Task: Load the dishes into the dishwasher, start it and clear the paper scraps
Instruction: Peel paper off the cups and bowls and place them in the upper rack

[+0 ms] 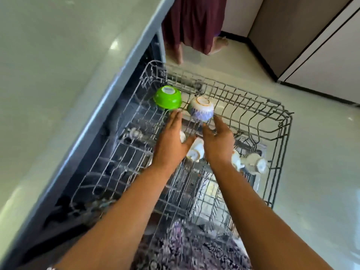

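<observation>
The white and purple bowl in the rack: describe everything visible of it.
The white and purple bowl lies upside down, slightly tilted, on the pulled-out wire rack. It looks like glazed ceramic: a white body, a brownish-gold ring round the upturned foot and a purple pattern banding the part nearest its rim. The green bowl sits beside it, a small gap between them. The open left hand and right hand flank it, fingertips close; contact cannot be told.

rack (280, 121) | green bowl (168, 98) inverted | patterned bowl (201, 111) beside | white cups (195, 151)
</observation>
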